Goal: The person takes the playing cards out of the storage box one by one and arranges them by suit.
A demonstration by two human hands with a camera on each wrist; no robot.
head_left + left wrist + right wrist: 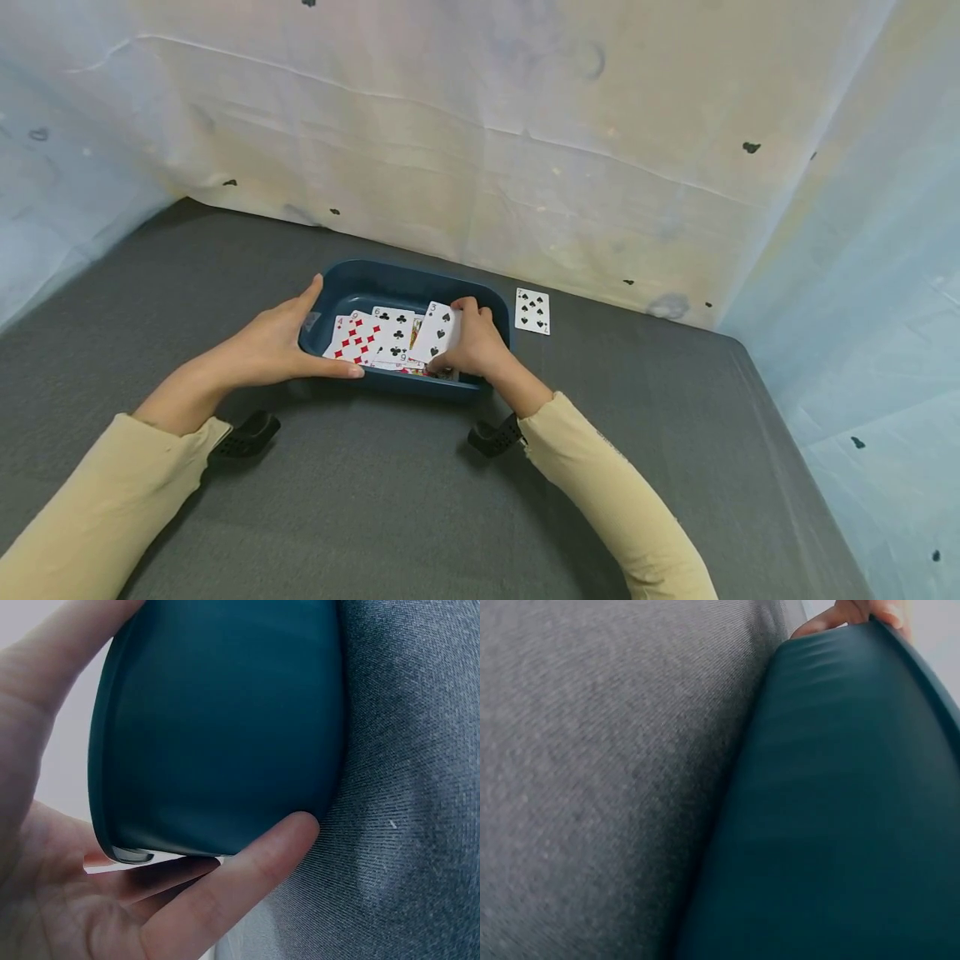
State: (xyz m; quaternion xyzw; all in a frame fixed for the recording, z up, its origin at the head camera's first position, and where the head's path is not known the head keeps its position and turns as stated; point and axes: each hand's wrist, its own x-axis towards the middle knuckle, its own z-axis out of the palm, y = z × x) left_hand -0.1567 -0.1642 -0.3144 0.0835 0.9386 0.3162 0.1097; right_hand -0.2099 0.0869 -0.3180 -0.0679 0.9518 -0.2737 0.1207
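Observation:
A dark blue plastic bin (407,384) holds several face-up playing cards, among them a red diamonds card (356,337), a six of clubs (392,332) and a three of spades (437,332). My left hand (267,343) grips the bin's left end, thumb along the near rim and fingers round the far corner. In the left wrist view its fingers wrap the bin's outer wall (225,727). Inside the right part of the bin, my right hand (477,343) holds the three of spades with bent fingers and thumb. That hand covers some cards beneath it.
A seven of spades (532,312) lies face up on the grey cloth surface (360,500), just right of the bin. Pale fabric walls (480,158) stand behind and at both sides. Black wrist mounts (251,435) protrude below both sleeves.

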